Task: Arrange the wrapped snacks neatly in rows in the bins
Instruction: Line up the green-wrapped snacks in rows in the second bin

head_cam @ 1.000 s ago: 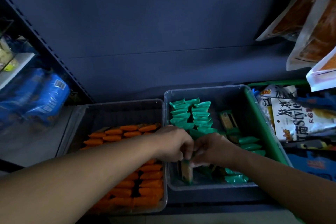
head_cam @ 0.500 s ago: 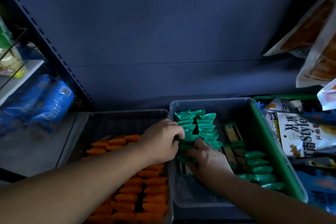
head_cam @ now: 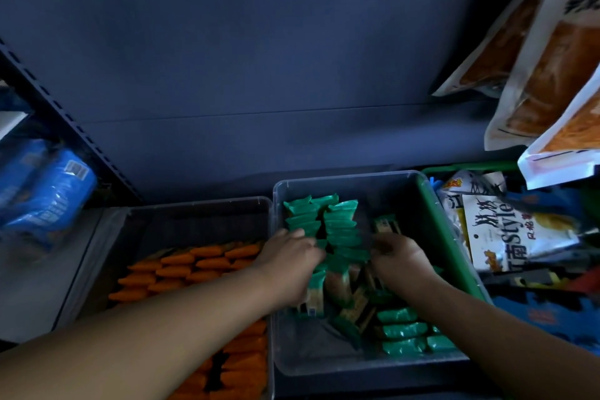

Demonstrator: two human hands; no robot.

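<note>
View from my head, looking down at a shelf. My left hand (head_cam: 289,256) reaches into the clear bin (head_cam: 344,177) at centre frame, its fingers (head_cam: 300,233) curled round the left flank of the green wrapped snacks (head_cam: 341,224), which stand on edge in two close rows toward the bin's far left corner. My right hand (head_cam: 401,258) lies over the right side of the same rows. Its fingers (head_cam: 383,245) are bent and blurred, and I cannot tell whether they grip a packet. Below both hands, more green packets (head_cam: 402,331) lie flat or tilted in the near right part of the bin, out of line. The second clear bin (head_cam: 194,204), just left of the first and touching it, holds orange wrapped snacks (head_cam: 194,266) in ordered rows; my left forearm crosses above them. Blue packets (head_cam: 48,185) sit at middle left, a printed bag (head_cam: 506,230) at middle right, and large pouches (head_cam: 545,74) hang at upper right.
</note>
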